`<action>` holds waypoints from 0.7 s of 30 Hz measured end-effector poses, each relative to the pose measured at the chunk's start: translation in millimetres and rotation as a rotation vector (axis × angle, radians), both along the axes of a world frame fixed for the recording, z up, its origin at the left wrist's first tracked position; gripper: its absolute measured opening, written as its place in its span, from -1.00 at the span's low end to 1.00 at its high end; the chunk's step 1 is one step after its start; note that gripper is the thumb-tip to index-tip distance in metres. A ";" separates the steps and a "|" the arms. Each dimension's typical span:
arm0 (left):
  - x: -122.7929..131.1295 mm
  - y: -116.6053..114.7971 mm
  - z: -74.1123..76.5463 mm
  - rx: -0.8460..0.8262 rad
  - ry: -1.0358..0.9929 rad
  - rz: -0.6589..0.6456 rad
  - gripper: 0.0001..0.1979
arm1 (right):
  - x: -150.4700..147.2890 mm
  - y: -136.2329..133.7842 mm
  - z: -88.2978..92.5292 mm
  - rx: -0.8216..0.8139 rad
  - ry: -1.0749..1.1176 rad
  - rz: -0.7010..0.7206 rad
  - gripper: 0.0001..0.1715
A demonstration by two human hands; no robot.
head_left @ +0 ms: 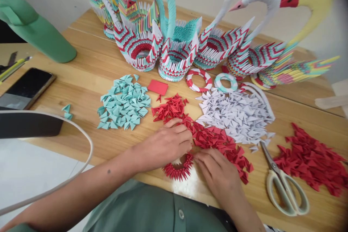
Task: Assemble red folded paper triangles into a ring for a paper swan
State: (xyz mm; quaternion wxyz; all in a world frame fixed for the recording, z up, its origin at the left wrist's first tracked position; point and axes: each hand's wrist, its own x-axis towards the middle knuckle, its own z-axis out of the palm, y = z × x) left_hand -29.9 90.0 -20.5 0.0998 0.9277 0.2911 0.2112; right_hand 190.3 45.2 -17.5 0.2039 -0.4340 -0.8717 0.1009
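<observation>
A small ring of red folded-paper pieces (178, 171), spiky around its outside, lies near the table's front edge. My left hand (165, 146) reaches over the ring's far side with curled fingers that close on it; the hand hides that part. On the ring's right, my right hand (219, 175) has thumb and fingertips pressed together close to its edge. Whether a paper piece is between those fingertips is hidden. Loose red paper triangles (214, 139) spread just beyond both hands.
Teal triangles (123, 103) lie left, white triangles (236, 114) and more red triangles (312, 161) right. Scissors (285, 188) rest beside them. Several paper swans (176, 56) line the back. A phone (27, 88), green bottle (40, 30) and white cable (87, 141) occupy the left.
</observation>
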 end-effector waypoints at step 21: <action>-10.4 -22.2 30.1 -0.084 -0.262 0.228 -0.77 | 1.9 -11.2 0.2 -0.099 0.128 -0.087 -0.87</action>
